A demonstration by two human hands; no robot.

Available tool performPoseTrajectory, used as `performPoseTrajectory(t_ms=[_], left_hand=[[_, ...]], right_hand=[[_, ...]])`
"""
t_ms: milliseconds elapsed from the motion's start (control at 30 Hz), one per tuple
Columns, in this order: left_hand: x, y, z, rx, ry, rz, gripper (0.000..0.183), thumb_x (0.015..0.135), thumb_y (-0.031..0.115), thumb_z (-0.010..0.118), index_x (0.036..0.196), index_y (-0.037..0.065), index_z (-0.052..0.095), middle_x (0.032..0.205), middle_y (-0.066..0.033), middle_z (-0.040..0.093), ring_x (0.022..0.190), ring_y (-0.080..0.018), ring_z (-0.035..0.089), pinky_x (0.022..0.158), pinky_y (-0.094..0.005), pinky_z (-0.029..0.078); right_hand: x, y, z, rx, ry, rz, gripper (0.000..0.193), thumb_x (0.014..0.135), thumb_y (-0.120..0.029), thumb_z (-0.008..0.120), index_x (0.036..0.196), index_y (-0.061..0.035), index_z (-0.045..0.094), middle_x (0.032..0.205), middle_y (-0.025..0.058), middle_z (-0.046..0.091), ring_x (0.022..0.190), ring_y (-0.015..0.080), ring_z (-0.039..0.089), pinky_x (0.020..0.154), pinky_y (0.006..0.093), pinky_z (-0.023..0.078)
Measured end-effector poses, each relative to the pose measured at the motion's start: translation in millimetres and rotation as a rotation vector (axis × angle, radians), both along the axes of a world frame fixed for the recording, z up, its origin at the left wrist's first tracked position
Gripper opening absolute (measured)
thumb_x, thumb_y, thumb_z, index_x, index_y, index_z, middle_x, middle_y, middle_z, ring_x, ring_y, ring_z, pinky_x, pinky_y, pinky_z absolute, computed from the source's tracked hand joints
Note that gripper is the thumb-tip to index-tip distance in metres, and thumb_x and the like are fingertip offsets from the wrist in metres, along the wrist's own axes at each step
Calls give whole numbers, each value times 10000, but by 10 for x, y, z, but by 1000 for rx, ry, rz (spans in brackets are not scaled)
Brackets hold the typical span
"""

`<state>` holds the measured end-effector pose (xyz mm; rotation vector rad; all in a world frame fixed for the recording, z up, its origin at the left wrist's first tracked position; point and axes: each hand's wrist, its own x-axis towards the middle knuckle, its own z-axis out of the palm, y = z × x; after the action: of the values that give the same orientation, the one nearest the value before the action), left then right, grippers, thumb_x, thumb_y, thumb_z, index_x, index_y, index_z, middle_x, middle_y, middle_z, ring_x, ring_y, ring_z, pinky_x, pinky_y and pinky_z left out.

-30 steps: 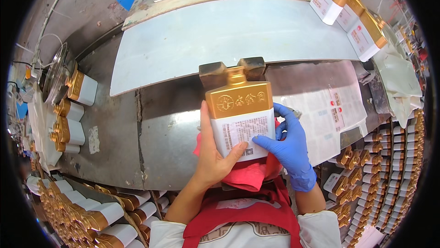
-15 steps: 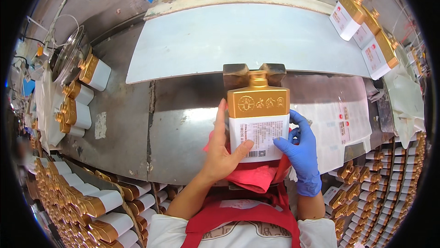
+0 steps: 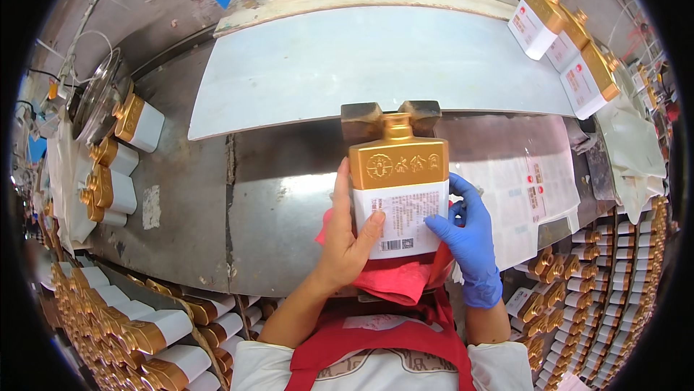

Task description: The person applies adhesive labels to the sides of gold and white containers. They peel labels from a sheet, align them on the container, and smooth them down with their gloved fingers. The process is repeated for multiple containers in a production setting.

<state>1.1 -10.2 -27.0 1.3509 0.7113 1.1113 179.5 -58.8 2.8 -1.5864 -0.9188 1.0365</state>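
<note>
A flat bottle (image 3: 400, 170) with a gold embossed shoulder and neck and a white printed body lies between my hands, its neck pointing away from me. My bare left hand (image 3: 343, 246) grips its left side, fingers along the edge and thumb on the printed face. On the other side, my right hand (image 3: 468, 246) in a blue glove holds the lower right edge, its thumb on the front. The bottle's neck sits at the gap of a dark notched block (image 3: 360, 119). A red cloth (image 3: 390, 282) lies below the bottle's base.
Several similar bottles stand at the left (image 3: 139, 122) and on the far right (image 3: 536, 23). Printed sheets (image 3: 506, 174) cover the bench on the right. Behind the block lies a pale board (image 3: 361, 58). Rows of bottles fill both lower sides.
My left thumb has slid slightly up the printed face. The bottle stays gripped at the block, and the whole view has shifted a little.
</note>
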Motion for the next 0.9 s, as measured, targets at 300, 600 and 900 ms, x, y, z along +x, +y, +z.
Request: performPoseTrajectory(t_ms=[300, 600, 900], left_hand=[[82, 34, 66, 56, 70, 102, 636, 921, 97, 463, 1417, -66, 99, 1348, -215, 384, 1235, -251, 401, 1033, -345, 298], [93, 109, 98, 59, 199, 153, 548, 939, 114, 452, 1388, -49, 184, 1276, -171, 436, 1149, -199, 450, 983, -312, 346], [81, 125, 113, 104, 287, 191, 578, 938, 204, 479, 1377, -36, 190, 1223, -235, 500, 1069, -286, 558, 894, -343, 430]], right_hand=[[-19, 15, -14, -55, -48, -21, 646, 694, -125, 762, 1277, -41, 498, 944, -11, 548, 601, 17, 373, 552, 179, 358], [-14, 156, 75, 9, -129, -22, 683, 703, -177, 770, 1295, -15, 468, 699, -44, 457, 581, 26, 368, 529, 182, 353], [-19, 169, 54, 25, -117, -17, 634, 721, -176, 761, 1279, -33, 495, 732, -47, 478, 575, 28, 352, 527, 184, 353]])
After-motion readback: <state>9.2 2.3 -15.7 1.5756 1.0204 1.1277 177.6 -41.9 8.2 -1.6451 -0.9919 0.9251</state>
